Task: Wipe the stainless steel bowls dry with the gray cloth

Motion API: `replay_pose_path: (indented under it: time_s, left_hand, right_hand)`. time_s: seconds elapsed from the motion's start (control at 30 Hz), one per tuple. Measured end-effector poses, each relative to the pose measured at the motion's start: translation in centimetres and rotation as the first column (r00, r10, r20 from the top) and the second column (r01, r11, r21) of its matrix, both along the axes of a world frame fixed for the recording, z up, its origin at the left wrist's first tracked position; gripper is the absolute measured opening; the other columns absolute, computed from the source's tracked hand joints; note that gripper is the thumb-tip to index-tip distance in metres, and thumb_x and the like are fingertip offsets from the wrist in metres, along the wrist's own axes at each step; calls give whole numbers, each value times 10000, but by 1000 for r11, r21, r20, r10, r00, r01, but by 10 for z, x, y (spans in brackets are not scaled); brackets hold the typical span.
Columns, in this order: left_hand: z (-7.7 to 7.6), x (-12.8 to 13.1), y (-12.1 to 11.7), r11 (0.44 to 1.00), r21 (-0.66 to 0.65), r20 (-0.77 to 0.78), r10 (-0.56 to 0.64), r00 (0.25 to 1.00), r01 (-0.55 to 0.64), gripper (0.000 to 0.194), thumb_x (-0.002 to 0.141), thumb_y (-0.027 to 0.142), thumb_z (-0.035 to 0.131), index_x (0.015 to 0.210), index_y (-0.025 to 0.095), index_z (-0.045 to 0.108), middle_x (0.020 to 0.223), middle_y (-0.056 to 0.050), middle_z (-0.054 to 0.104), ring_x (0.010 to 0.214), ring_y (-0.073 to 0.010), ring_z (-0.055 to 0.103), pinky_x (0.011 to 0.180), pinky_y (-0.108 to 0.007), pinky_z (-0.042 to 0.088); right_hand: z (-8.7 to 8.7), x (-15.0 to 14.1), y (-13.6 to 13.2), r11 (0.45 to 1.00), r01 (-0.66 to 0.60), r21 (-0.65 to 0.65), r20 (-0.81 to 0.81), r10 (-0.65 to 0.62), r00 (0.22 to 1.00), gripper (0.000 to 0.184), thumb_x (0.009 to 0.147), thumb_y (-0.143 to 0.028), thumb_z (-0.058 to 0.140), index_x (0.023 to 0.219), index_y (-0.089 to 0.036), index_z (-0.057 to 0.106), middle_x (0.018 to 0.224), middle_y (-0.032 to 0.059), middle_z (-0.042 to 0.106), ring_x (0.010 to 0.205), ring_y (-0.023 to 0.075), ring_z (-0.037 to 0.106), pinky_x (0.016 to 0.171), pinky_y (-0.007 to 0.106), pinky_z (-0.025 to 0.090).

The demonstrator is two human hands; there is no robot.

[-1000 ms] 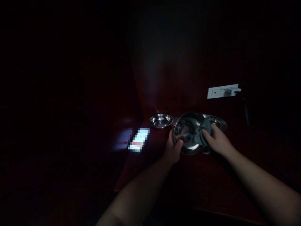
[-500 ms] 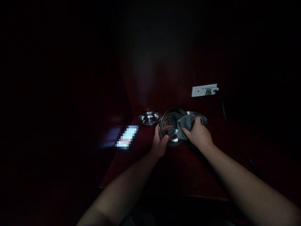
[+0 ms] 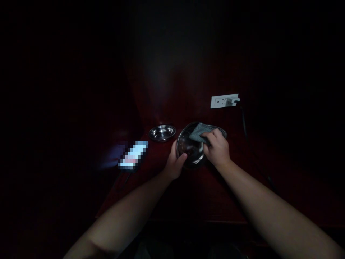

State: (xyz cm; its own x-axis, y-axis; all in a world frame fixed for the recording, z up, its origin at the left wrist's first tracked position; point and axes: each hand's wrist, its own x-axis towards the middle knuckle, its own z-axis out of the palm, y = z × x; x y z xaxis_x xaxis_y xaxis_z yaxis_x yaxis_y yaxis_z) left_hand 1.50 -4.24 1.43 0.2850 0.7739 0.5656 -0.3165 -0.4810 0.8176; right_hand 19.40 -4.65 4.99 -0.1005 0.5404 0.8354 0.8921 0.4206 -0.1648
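Note:
My left hand (image 3: pixel 175 163) grips the near left rim of a shiny metal bowl (image 3: pixel 188 149), thumb on the inside and fingers behind. The bowl is tilted so its inside faces me. In my right hand (image 3: pixel 217 147) is a grey-green cloth (image 3: pixel 199 131), pressed against the upper inside of the bowl. Behind the bowl and right hand, more metal dishware (image 3: pixel 223 131) shows only as a rim at the right. A second metal bowl (image 3: pixel 162 133) rests upright on the table to the left, apart from both hands.
A lit phone (image 3: pixel 134 155), its screen pixelated, lies at the left of the dark red table (image 3: pixel 188 201). On the wall behind is a white socket panel (image 3: pixel 219 101) with a plug (image 3: pixel 233 100) and a dark cable (image 3: pixel 244 124) running down. The surroundings are very dark.
The cloth in my right hand has moved from the bowl's right side up and left across its inside. The whole view has shifted slightly, so everything sits further left.

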Motion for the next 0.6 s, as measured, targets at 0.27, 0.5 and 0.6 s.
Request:
replay_pose_path:
  time_s: [0.27, 0.5, 0.6]
  left_hand:
    - [-5, -4, 5, 999, -54, -10, 3, 1000, -3, 628, 792, 402, 604, 1329, 184, 362, 1298, -129, 530, 1199, -271, 500, 1039, -448, 359]
    - [-4, -5, 9, 995, -59, -16, 76, 997, -77, 597, 799, 423, 592, 1311, 197, 385, 1283, -116, 539, 1176, -269, 513, 1022, -442, 377]
    - [-4, -3, 9, 998, -42, 0, 44, 999, -44, 595, 812, 409, 583, 1321, 195, 360, 1305, -123, 520, 1194, -268, 500, 1030, -440, 372]
  right_hand:
    - [1, 0, 12, 991, 105, -82, 167, -90, 982, 261, 804, -129, 450, 947, -187, 661, 870, 96, 544, 875, 243, 499, 742, 348, 411]
    - [-6, -7, 17, 930, 161, -331, 285, -64, 956, 275, 752, -99, 488, 974, -156, 639, 954, 116, 605, 886, 246, 560, 774, 347, 417]
    - [-6, -7, 14, 909, 133, -396, 273, -22, 962, 277, 735, -130, 516, 989, -165, 623, 976, 103, 624, 879, 242, 583, 757, 342, 427]
